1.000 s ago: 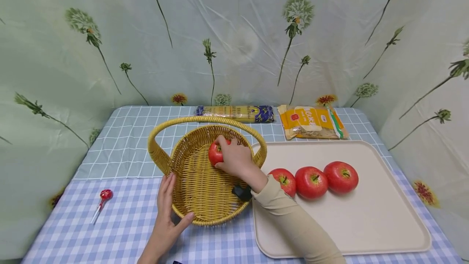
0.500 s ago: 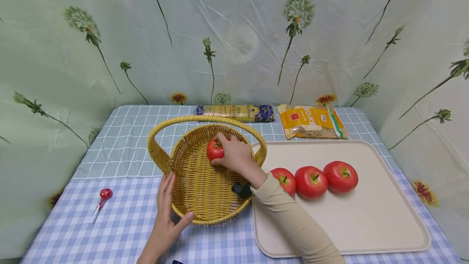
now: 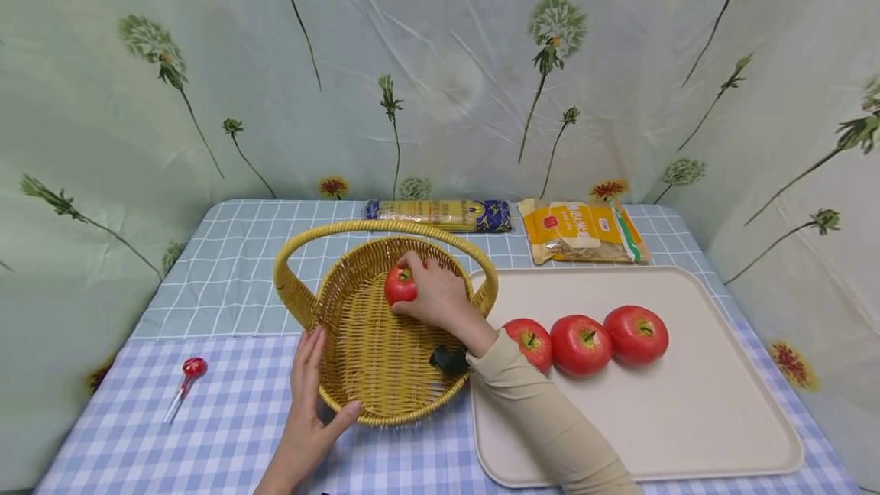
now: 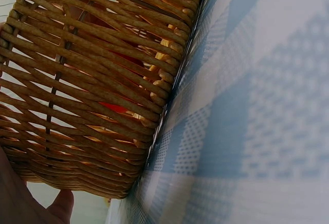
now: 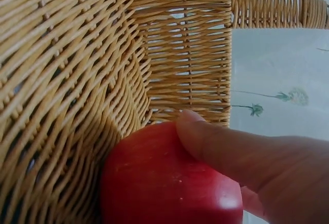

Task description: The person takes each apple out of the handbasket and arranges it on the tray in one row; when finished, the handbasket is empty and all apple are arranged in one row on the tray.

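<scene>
A yellow woven basket [image 3: 378,361] with a tall arched handle stands on the table. Inside it, toward the back right, my right hand [image 3: 440,296] grips a red apple [image 3: 399,286] between thumb and fingers. The right wrist view shows the thumb pressing the apple [image 5: 169,178] close to the wicker. At the basket's near left, my left hand [image 3: 305,403] rests against the side with its fingers nearly straight and thumb spread along the front. Through the weave in the left wrist view, bits of red show inside the basket [image 4: 82,80].
Right of the basket, a beige tray [image 3: 715,403] bears three red apples [image 3: 580,345] in a row, the leftmost partly behind my sleeve. A noodle packet [image 3: 440,215] and an orange food bag [image 3: 584,231] lie at the back. A red lollipop [image 3: 193,368] lies at left.
My right hand and the apple it grips have shifted slightly left inside the basket. The left hand keeps its place at the basket's side.
</scene>
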Tool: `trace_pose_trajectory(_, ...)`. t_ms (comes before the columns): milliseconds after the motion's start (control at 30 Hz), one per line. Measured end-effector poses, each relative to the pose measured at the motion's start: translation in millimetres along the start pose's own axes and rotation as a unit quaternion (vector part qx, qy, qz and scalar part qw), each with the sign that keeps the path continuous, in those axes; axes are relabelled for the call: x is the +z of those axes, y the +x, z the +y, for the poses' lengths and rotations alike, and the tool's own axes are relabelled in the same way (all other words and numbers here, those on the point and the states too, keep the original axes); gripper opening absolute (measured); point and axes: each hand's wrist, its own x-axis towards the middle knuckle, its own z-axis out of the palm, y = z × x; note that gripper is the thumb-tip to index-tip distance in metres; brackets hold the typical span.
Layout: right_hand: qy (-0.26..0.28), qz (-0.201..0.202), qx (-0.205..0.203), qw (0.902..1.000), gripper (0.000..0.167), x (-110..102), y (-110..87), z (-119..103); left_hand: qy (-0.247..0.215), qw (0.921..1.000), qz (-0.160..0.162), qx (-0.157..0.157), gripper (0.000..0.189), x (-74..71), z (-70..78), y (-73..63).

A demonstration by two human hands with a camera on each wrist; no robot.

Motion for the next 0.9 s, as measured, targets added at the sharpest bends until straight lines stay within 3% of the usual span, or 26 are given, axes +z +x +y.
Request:
trace_pose_trajectory(200,-0.014,0.019,-0.005,0.9997,0.06,2,-0.7,-1,-0.003,1.0,0.001,0.002,0.101,-0.1,-0.4,-0.9)
trace_pose_trajectory(633,0.032,0.033,-0.021,0.9987,0.062,3,-4.9,-2,-0.005,1.0,-0.001,-0.001,0.1,0.5,-1.1,-1.2)
trace_pose_trajectory(900,0.062,0.047,-0.049,0.9957,0.062,-9,-14.8,-10,0.0,1.0,-0.002,-0.005,0.101,-0.6,0.2,-0.4)
